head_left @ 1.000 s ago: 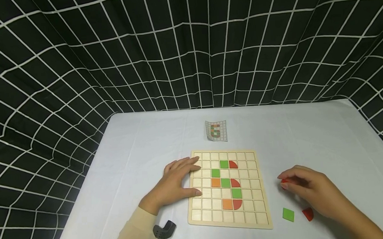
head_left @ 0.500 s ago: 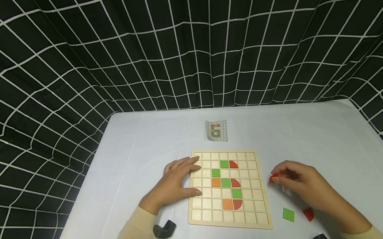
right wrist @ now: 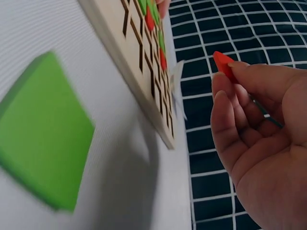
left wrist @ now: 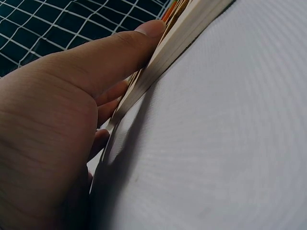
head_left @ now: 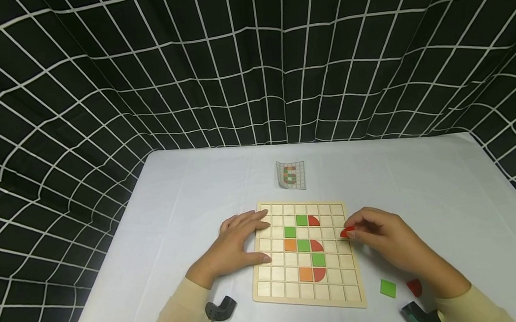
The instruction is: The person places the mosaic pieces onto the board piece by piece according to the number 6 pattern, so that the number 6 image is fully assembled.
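Note:
My right hand (head_left: 379,230) pinches a red quarter-circle tile (head_left: 346,232) between thumb and fingertips, over the right edge of a wooden grid board (head_left: 289,301). In the right wrist view the red tile (right wrist: 223,64) sticks out past the thumb. My left hand (head_left: 234,246) rests along the board's left edge with fingers spread, the thumb (left wrist: 139,40) lying over the rim in the left wrist view. Set in the board are several green squares, such as one green tile (head_left: 319,259), two orange squares, including the lower orange tile (head_left: 306,274), and red quarter-circles, such as the top red tile (head_left: 313,220).
A loose green tile (head_left: 387,288) and a loose red quarter-circle (head_left: 414,288) lie on the white table right of the board. Beyond the board sits a small printed pattern card (head_left: 291,175). Black curtains with a white grid (head_left: 253,82) surround the table.
My right hand has moved left and slightly away from me with the red quarter-circle tile, from beside the board to over its right edge. My left hand stays in place.

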`<state>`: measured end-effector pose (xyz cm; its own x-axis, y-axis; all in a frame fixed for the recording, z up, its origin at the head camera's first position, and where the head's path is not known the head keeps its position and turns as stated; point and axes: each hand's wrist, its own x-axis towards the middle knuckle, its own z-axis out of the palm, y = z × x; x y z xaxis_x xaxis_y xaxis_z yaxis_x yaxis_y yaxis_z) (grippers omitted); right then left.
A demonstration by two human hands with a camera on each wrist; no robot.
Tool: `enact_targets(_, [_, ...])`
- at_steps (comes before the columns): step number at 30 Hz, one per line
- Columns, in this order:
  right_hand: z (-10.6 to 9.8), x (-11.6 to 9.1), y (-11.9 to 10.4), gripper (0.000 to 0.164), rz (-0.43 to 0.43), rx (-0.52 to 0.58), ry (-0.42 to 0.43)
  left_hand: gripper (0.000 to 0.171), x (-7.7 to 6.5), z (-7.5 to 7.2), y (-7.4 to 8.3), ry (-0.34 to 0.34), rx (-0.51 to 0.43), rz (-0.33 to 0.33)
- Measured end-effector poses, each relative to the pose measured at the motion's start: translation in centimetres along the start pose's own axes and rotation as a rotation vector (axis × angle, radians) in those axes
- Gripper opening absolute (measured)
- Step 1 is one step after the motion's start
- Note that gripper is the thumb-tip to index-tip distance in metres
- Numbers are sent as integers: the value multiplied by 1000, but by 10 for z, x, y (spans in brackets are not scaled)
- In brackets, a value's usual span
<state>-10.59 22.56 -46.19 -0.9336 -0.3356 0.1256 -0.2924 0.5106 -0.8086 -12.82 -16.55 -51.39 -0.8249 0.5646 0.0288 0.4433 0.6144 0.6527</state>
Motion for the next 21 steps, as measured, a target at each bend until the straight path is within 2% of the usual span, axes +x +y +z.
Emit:
enact_targets(9, [9,17,-5,21,-47,28,-28,73,1,0,0,-3,10,-4])
enact_targets(16, [12,30,-14,23,-46,26,-56,73,1,0,0,-6,5,-4])
enact_targets(21, [14,40,-20,15,-23,49,-89,73,1,0,-1,-4,5,-2])
